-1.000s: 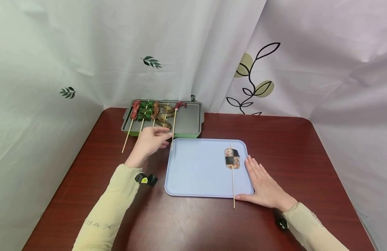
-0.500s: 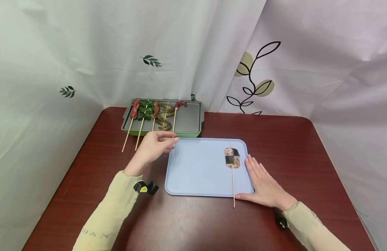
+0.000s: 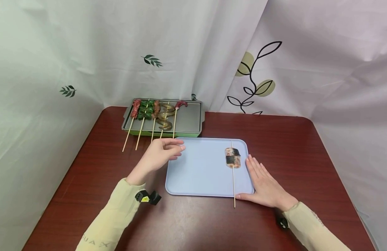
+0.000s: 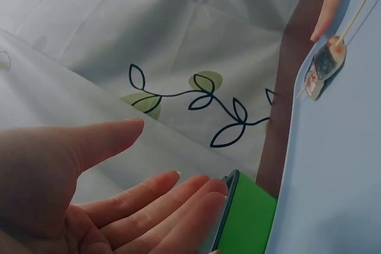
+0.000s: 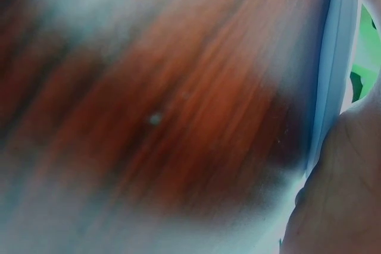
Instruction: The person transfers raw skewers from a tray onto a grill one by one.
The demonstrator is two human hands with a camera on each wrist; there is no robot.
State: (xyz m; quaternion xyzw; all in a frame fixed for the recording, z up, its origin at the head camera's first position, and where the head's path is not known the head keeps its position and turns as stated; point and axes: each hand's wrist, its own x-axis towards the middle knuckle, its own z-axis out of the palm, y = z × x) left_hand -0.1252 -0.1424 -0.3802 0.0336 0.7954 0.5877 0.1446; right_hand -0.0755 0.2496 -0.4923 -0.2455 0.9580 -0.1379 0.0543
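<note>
My left hand (image 3: 158, 155) hovers at the upper left corner of the pale blue tray (image 3: 196, 174). Its thumb and fingers are apart with nothing between them, as the left wrist view confirms. Just beyond the fingertips is the stick of a skewer with a dark red curled piece (image 3: 181, 104), lying on a grey grill pan (image 3: 191, 118) with a green base. My right hand (image 3: 268, 186) rests flat along the tray's right edge, fingers straight, thumb at the lower corner. A skewer with two pale, black-banded pieces (image 3: 233, 159) lies on the tray, its stick overhanging the front rim.
To the left on the pan lie a red meat skewer (image 3: 135, 109), a green pepper skewer (image 3: 145, 112), a brown meat skewer (image 3: 155, 109) and a skewer of brownish curled pieces (image 3: 165, 116). Their sticks jut over the pan's front. Behind the brown table (image 3: 268, 136) hangs a white curtain (image 3: 168, 42).
My left hand has let go of the red curled skewer's stick and drawn back toward me and slightly right. The skewer stays on the pan. My right hand holds still.
</note>
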